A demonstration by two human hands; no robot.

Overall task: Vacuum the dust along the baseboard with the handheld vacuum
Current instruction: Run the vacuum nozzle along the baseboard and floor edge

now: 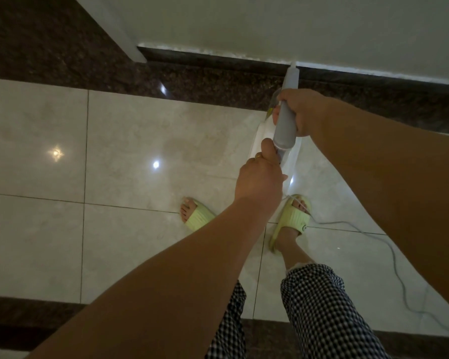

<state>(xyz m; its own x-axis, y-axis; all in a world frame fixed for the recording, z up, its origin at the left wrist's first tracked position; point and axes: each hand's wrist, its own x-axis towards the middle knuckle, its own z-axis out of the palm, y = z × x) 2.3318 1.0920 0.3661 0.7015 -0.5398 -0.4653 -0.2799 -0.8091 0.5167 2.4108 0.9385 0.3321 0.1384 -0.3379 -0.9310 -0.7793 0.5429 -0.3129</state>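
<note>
Pale glossy floor tiles (130, 141) run up to a dark speckled stone border and a dark baseboard (218, 59) at the foot of a white wall (296, 24), with a crumbly white line of dust (192, 49) along the baseboard's top edge. Slanting down toward that edge is the handheld vacuum (285, 130), a grey tube whose narrow nozzle tip touches the top of the baseboard where it meets the wall. The right hand (302, 110) wraps around the tube partway along, fingers curled under it. The left hand (259, 180) grips the rear end just behind the grey body, thumb lying up against the tube, a ring on one finger. A white part of the vacuum shows beneath both hands. A thin light cord (389, 252) trails from near the right foot across the tiles toward the lower right. Both feet wear pale green slippers (296, 218), below black-and-white checked trousers (319, 307). Small bright light reflections dot the tiles.
</note>
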